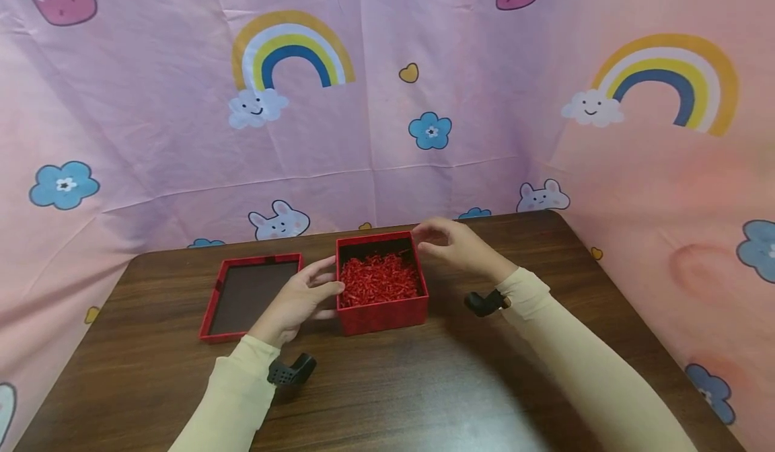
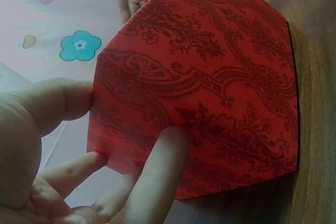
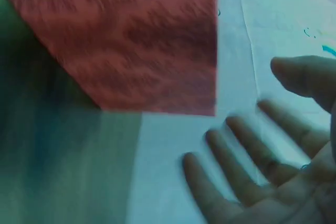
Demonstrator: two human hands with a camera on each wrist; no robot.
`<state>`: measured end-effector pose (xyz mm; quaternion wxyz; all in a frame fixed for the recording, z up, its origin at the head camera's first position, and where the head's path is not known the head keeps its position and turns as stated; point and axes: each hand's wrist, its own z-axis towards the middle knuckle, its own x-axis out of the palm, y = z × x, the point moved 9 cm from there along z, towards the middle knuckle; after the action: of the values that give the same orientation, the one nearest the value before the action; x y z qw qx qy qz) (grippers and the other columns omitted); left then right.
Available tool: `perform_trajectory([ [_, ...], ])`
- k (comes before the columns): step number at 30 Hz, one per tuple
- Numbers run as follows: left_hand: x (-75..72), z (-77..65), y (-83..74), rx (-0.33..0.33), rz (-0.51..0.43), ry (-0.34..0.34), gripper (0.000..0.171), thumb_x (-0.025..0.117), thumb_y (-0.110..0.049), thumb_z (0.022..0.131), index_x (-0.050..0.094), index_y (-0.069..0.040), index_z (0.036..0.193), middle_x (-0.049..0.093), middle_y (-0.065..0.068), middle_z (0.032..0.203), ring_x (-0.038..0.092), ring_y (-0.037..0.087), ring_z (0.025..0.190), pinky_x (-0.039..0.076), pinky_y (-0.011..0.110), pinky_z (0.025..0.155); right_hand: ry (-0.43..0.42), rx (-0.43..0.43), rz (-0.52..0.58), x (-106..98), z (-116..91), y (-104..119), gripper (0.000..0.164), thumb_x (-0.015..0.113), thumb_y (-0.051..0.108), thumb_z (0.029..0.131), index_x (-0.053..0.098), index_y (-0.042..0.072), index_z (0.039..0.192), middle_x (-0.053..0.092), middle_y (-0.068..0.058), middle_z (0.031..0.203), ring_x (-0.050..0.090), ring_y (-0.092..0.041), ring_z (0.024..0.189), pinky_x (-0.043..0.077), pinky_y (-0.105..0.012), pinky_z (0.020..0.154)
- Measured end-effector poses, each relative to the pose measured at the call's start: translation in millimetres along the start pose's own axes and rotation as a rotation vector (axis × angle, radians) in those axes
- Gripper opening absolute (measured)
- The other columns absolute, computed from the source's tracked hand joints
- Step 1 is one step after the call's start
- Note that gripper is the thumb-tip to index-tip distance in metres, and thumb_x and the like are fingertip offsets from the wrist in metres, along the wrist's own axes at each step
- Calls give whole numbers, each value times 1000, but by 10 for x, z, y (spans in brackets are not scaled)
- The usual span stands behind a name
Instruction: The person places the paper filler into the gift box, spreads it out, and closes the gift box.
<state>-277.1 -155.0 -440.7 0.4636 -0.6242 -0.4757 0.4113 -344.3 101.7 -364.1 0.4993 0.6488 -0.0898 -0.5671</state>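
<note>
A red patterned box [image 1: 383,318], its lid off, stands on the table with red shredded paper [image 1: 380,278] inside. My left hand [image 1: 301,302] is at the box's left side, thumb by the upper edge. In the left wrist view, fingertips of the left hand [image 2: 63,145] touch the patterned wall of the box [image 2: 210,87]. Beyond the far right corner is my right hand [image 1: 455,245], fingers loosely bent. Up close, the right hand [image 3: 278,166] is blurred, its fingers spread and apart from the box wall [image 3: 142,45].
Left of the box, a red-rimmed lid [image 1: 257,297] lies with its dark inside facing up, partly behind the left hand. The brown wooden table [image 1: 387,398] ends at a printed cloth backdrop [image 1: 387,190] at the back and sides.
</note>
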Motion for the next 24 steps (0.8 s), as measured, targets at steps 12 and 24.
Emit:
perform_trajectory([
  [12, 13, 14, 2, 9, -11, 12, 74, 68, -16, 100, 30, -15, 163, 42, 26, 155, 55, 43, 133, 60, 51, 89, 27, 209, 660, 503, -179, -477, 67, 64, 8, 102, 33, 12, 161, 35, -21, 163, 51, -40, 137, 55, -52, 99],
  [24, -23, 59, 30, -16, -33, 21, 75, 70, -17, 99, 32, -19, 163, 36, 25, 160, 52, 44, 136, 60, 50, 90, 13, 290, 723, 573, -247, -519, 66, 62, 13, 104, 35, 21, 163, 34, -11, 166, 49, -36, 141, 52, -56, 103],
])
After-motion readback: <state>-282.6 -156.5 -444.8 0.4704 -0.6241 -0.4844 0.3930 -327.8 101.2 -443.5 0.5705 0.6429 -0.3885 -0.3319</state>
